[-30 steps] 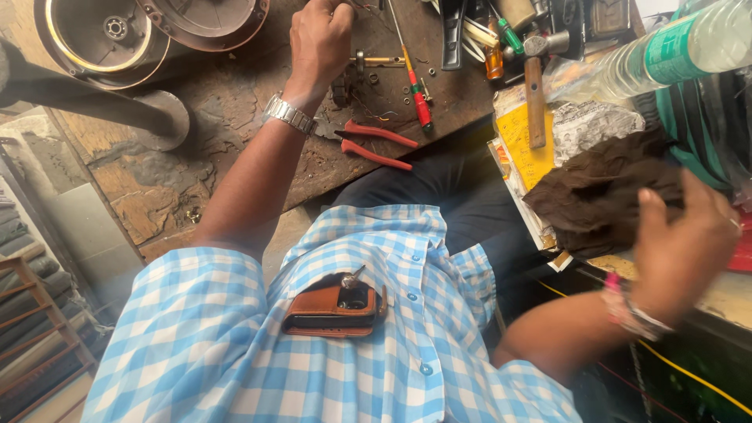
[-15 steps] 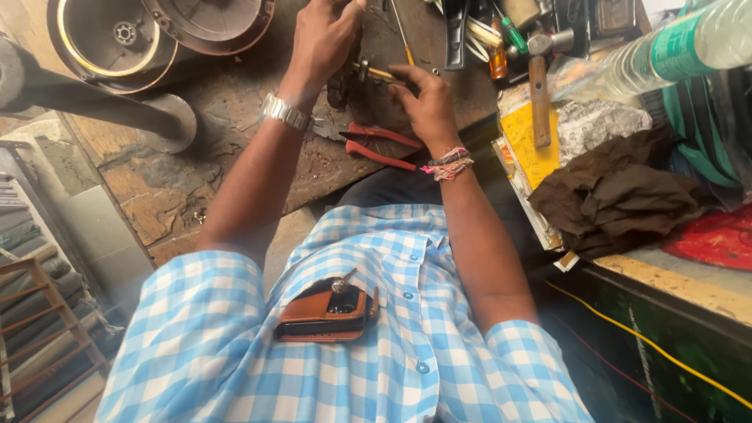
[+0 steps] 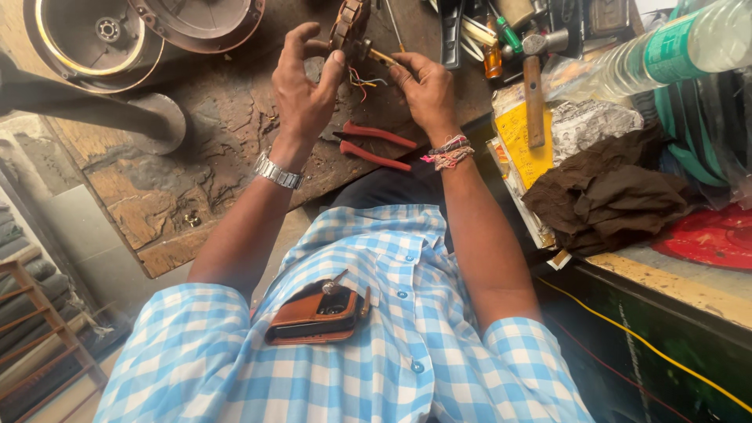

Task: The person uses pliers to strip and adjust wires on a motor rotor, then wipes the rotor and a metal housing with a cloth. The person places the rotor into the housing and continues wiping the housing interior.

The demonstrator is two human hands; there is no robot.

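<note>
I see my left hand (image 3: 301,90) raised over the worktop (image 3: 196,180), fingers curled and clamped on a small wound motor part, a stator (image 3: 348,27), thumb pressing its lower edge. My right hand (image 3: 423,90) sits just beside it, fingertips pinched on the brass-coloured shaft end (image 3: 381,57) sticking out of the stator. Coloured wires (image 3: 362,80) hang from the stator between the two hands. Below both hands, red-handled pliers (image 3: 376,145) lie flat on the worktop, untouched. To the right of my right hand: a hammer (image 3: 534,86) lying on yellow paper (image 3: 521,145), a dark brown rag (image 3: 607,196) further right, a clear plastic bottle (image 3: 674,47) above it. Left of my left hand, two round metal motor housings (image 3: 102,35), well apart from the hand. Wristwatch (image 3: 278,171) on left wrist, thread bands (image 3: 448,153) on right. Brown phone case (image 3: 313,317) in shirt pocket, close to camera.
</note>
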